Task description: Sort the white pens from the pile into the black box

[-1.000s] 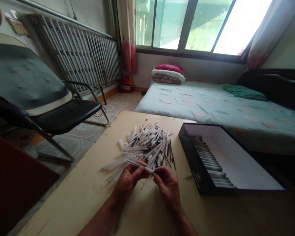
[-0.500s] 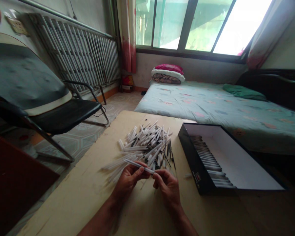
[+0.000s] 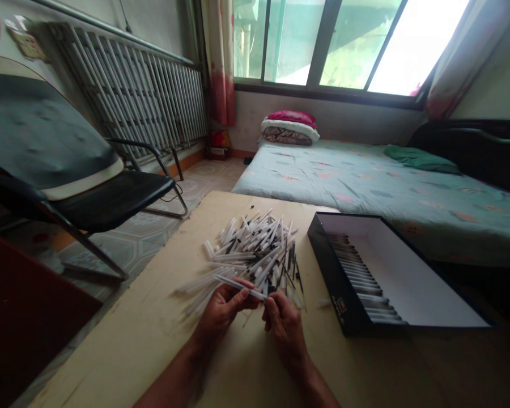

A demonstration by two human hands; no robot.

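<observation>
Softly whitish, slim pen barrel (image 3: 255,293), straight, slanting down rightward

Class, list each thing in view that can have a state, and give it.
Slim white plastic tube: held, tilted
Left hand: closed on tube
Right hand: pinching tube's end
White-and-black plastic stick pile: loose, jumbled
Black rectangular white-lined box: open, partly filled
Red-and-white fabric curtains: drawn aside

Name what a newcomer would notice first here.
The jumbled heap of pen parts on the table probably comes first, the left hand and right hand holding a white pen at its near edge. Right of it, an open black box holds a row of pens along its left side. Beyond the bed, the window glares.
</observation>
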